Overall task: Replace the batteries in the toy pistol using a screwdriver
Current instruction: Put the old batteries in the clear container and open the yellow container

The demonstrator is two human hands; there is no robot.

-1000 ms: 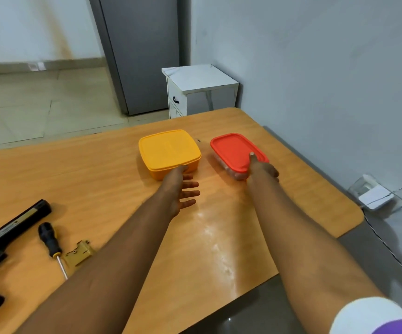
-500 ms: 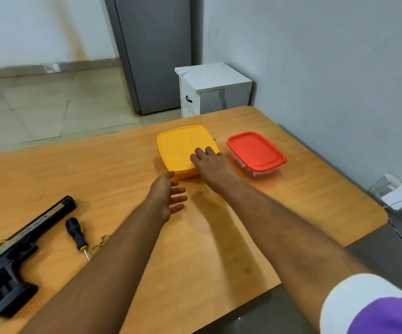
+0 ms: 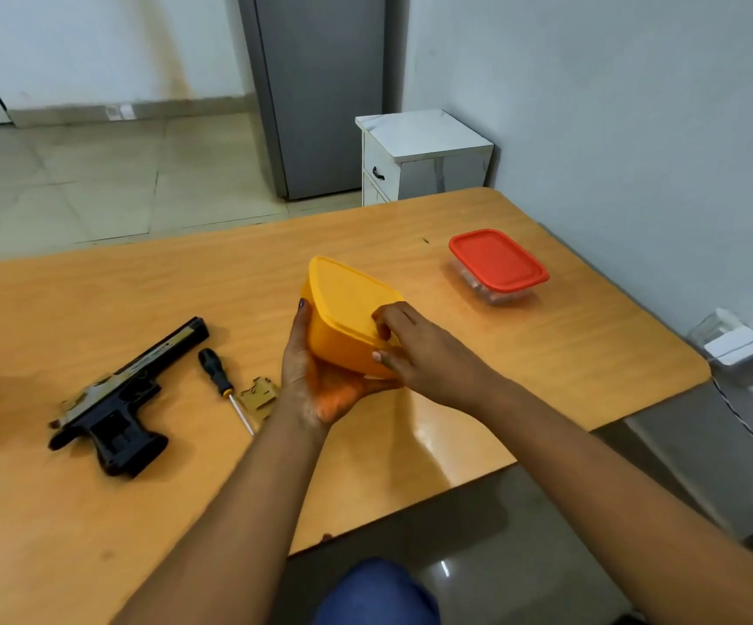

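The toy pistol (image 3: pixel 115 401), black with a pale metallic slide, lies on its side at the left of the wooden table (image 3: pixel 568 354); its slide markings are too small to read. Beside it lie a black-handled screwdriver (image 3: pixel 223 385) and a tan cover plate (image 3: pixel 257 396). The left hand (image 3: pixel 320 376) cradles a tilted yellow container (image 3: pixel 347 318) from beneath, fingers curled around it; the right hand (image 3: pixel 415 349) pinches its lid edge.

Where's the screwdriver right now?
The screwdriver lies on the wooden table at the left of the head view, between the toy pistol and a small tan cover piece.
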